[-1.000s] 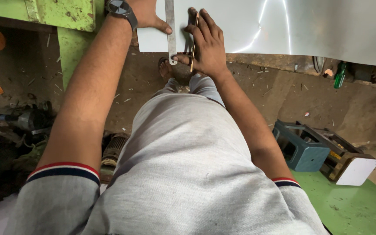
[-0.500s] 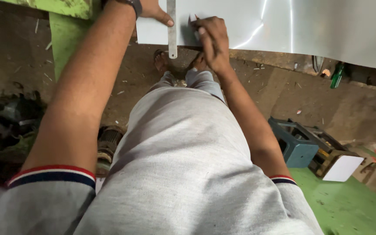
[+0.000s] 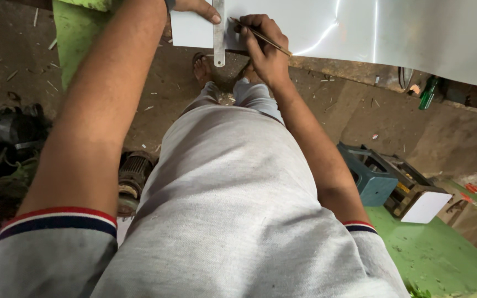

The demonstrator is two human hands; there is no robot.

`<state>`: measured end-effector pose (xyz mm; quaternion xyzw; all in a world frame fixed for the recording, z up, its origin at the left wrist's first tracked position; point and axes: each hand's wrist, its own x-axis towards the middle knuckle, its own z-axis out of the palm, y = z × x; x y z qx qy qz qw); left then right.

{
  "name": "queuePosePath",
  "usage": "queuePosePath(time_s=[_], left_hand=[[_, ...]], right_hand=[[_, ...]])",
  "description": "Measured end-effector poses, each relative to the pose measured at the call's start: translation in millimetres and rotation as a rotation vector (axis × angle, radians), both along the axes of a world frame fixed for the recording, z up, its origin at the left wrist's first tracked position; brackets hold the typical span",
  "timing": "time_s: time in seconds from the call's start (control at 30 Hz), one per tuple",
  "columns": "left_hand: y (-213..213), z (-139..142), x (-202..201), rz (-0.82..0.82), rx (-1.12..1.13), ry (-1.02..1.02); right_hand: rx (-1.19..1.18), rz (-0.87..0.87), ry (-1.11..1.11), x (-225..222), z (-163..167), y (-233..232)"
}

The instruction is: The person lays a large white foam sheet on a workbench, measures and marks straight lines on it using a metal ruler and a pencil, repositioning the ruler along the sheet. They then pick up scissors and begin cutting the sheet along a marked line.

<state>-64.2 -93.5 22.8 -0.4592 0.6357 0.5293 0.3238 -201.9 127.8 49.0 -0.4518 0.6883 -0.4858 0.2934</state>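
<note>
A large white sheet (image 3: 393,33) lies across the top of the view. A steel ruler (image 3: 219,33) rests on its left part, running toward me and overhanging the sheet's near edge. My left hand (image 3: 194,6) presses on the ruler's far end, mostly cut off by the frame's top. My right hand (image 3: 263,47) grips a thin pencil (image 3: 260,37), with its tip against the ruler's right edge on the sheet.
A green machine frame (image 3: 75,33) stands at upper left. An electric motor (image 3: 133,174) and dark machine parts (image 3: 9,129) lie on the dirt floor at left. A blue box (image 3: 374,174) and green surface (image 3: 437,254) are at right. A green bottle (image 3: 427,92) stands beyond.
The view has shifted so the sheet sits higher in frame. My right hand has moved along the ruler with the pencil; my left hand stays on the ruler.
</note>
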Motion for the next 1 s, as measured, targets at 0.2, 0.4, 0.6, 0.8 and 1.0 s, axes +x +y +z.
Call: queuePosePath(time_s=[0.2,0.4,0.6,0.8,1.0], left_hand=[[0.5,-4.6,-6.3,-0.031,0.003,-0.027],[2.3,-4.5,-18.8,-0.057,-0.014,-0.030],[8.3,-13.0,-11.0,-0.118,-0.075,0.012],[0.3,-22.1,-36.7,-0.219,-0.138,0.048],[8.5,-18.3,-37.3,-0.307,-0.252,0.103]], right_hand=[[0.001,0.024,0.163,-6.2,-2.8,-3.8],[-0.071,0.112,0.446,-25.9,3.0,-15.0],[0.205,0.435,0.567,5.7,29.4,20.1],[0.149,0.117,0.349,-9.9,11.7,-3.1],[-0.057,0.047,0.511,8.6,13.0,-27.9]])
